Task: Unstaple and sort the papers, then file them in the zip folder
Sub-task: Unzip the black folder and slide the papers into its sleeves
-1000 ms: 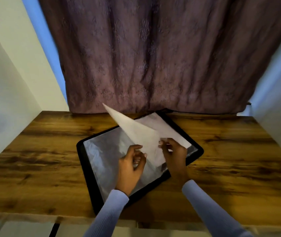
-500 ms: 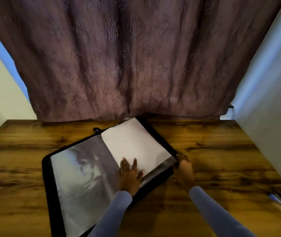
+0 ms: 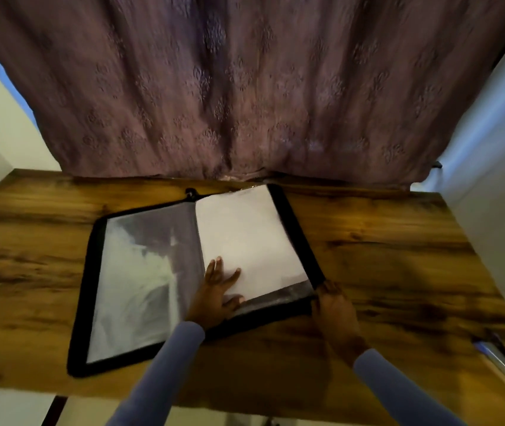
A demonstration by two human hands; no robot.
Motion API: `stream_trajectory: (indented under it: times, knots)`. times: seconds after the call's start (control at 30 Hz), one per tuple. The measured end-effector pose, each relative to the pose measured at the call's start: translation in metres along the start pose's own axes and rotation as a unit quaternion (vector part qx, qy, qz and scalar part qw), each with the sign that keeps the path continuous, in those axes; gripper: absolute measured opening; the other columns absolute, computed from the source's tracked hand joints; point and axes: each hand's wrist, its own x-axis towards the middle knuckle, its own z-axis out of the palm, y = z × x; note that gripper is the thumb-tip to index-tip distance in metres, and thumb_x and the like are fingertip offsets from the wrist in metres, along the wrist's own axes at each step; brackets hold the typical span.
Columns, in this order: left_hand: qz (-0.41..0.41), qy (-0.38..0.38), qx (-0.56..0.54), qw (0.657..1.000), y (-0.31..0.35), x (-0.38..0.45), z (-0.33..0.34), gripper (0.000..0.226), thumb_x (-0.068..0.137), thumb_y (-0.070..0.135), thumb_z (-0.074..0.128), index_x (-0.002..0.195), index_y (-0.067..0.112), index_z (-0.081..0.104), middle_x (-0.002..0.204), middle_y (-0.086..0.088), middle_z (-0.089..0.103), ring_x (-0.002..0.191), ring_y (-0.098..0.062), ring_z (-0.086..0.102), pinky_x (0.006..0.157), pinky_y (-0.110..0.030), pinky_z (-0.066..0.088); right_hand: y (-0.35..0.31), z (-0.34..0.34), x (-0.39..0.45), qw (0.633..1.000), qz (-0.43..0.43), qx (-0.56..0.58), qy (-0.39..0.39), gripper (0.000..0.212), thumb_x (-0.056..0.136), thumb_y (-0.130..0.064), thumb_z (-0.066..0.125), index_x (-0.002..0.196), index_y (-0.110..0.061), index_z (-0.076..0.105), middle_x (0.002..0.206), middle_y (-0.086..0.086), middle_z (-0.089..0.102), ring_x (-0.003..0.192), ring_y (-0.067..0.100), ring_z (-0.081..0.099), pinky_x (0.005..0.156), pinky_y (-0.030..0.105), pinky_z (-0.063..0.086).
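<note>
A black zip folder (image 3: 86,290) lies open on the wooden desk, its clear plastic sleeves (image 3: 140,272) shining on the left half. White paper (image 3: 245,238) lies flat on the right half. My left hand (image 3: 216,292) presses flat on the paper's near edge, fingers spread and straight. My right hand (image 3: 334,305) touches the folder's near right corner at the black zip border; its fingertips are blurred and I cannot see whether they curl round the edge.
The wooden desk (image 3: 399,256) runs between white walls, with a purple patterned curtain (image 3: 245,87) hanging behind it. A pen-like object (image 3: 500,361) lies near the desk's right front edge. The desk's near edge is just below my forearms.
One second ago both hands held the paper lifted over the folder. Now the paper lies flat on the right half, my left hand presses it and my right hand sits at the folder's corner.
</note>
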Motion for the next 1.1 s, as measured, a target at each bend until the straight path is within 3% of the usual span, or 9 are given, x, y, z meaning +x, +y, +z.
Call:
stream_trajectory:
  times: [0.1,0.17,0.3,0.5,0.7,0.83,0.97,1.03,1.1]
  knots:
    - [0.027,-0.008,-0.026,0.999,-0.004,-0.004,-0.002,0.103,0.063,0.087,0.023,0.146,0.026,0.025,0.156,-0.007,-0.007,0.144,-0.023,-0.013,0.119,-0.04,0.009,0.009,0.001,-0.014,0.996,0.012,0.082,0.016,0.02,0.096,-0.019,0.047,0.103,-0.006,0.061,0.107,0.012,0.061,0.077,0.017,0.054,0.058,0.015,0.038]
    - [0.035,0.003,-0.029,0.999,-0.003,-0.005,-0.002,0.092,0.068,0.075,0.03,0.145,0.025,0.03,0.157,-0.01,-0.001,0.144,-0.024,-0.008,0.118,-0.042,0.013,0.013,0.001,-0.013,0.987,0.051,0.143,0.047,0.015,0.093,-0.015,0.052,0.1,-0.005,0.062,0.1,0.015,0.063,0.069,0.018,0.049,0.049,0.011,0.025]
    - [0.021,0.017,-0.006,1.0,0.006,-0.006,-0.002,0.089,0.067,0.069,0.026,0.144,0.025,0.031,0.157,-0.014,-0.001,0.145,-0.029,-0.006,0.118,-0.044,0.012,0.015,0.003,-0.002,0.972,0.094,0.205,0.062,0.027,0.092,-0.019,0.055,0.115,-0.005,0.06,0.103,0.015,0.065,0.078,0.028,0.062,0.054,0.016,0.037]
    - [-0.009,-0.009,0.027,1.0,0.018,-0.005,0.0,0.069,0.089,0.042,0.054,0.147,0.023,0.021,0.156,-0.014,-0.011,0.144,-0.03,-0.013,0.118,-0.047,0.007,0.012,-0.009,0.015,0.931,0.192,0.31,0.024,0.027,0.087,-0.021,0.063,0.103,0.001,0.067,0.09,0.016,0.069,0.071,0.021,0.061,0.052,0.018,0.041]
    - [-0.007,0.003,-0.079,0.997,0.018,-0.009,-0.013,0.066,0.088,0.033,0.06,0.143,0.021,0.027,0.157,-0.016,0.002,0.145,-0.03,-0.002,0.117,-0.044,0.013,0.003,-0.047,0.01,0.893,0.183,0.401,0.088,0.024,0.076,-0.019,0.076,0.086,0.002,0.069,0.08,0.006,0.066,0.079,0.023,0.064,0.048,0.007,0.04]
    - [0.028,0.037,-0.196,0.979,0.015,-0.016,-0.041,0.053,0.079,0.035,0.065,0.125,0.014,0.046,0.133,-0.006,0.043,0.126,-0.031,0.043,0.101,-0.034,0.04,-0.039,-0.098,-0.002,0.855,0.087,0.495,0.126,0.016,0.07,-0.021,0.08,0.077,-0.012,0.069,0.076,-0.001,0.068,0.07,0.012,0.063,0.052,0.01,0.046]
    - [0.07,0.117,-0.301,0.944,0.029,-0.038,-0.085,0.03,0.089,0.008,0.061,0.114,0.021,0.052,0.123,-0.003,0.054,0.114,-0.02,0.054,0.085,-0.026,0.051,-0.112,-0.137,-0.014,0.83,-0.039,0.541,0.127,0.016,0.068,-0.023,0.082,0.073,-0.024,0.066,0.076,-0.006,0.068,0.073,0.007,0.063,0.067,0.019,0.051]
    - [0.051,0.159,-0.391,0.905,0.036,-0.06,-0.114,0.022,0.094,0.012,0.052,0.115,0.017,0.054,0.118,-0.005,0.058,0.105,-0.012,0.058,0.078,-0.019,0.053,-0.151,-0.141,-0.017,0.822,-0.1,0.551,0.102,0.014,0.072,-0.025,0.078,0.08,-0.021,0.068,0.08,-0.005,0.069,0.077,0.008,0.064,0.072,0.024,0.054]
    - [0.013,0.181,-0.47,0.864,0.032,-0.081,-0.138,0.031,0.098,0.032,0.043,0.122,0.018,0.056,0.117,0.001,0.062,0.103,-0.005,0.059,0.072,-0.016,0.052,-0.187,-0.135,-0.019,0.815,-0.163,0.551,0.077,0.01,0.079,-0.026,0.072,0.087,-0.022,0.068,0.085,-0.008,0.069,0.081,0.005,0.065,0.074,0.027,0.055]
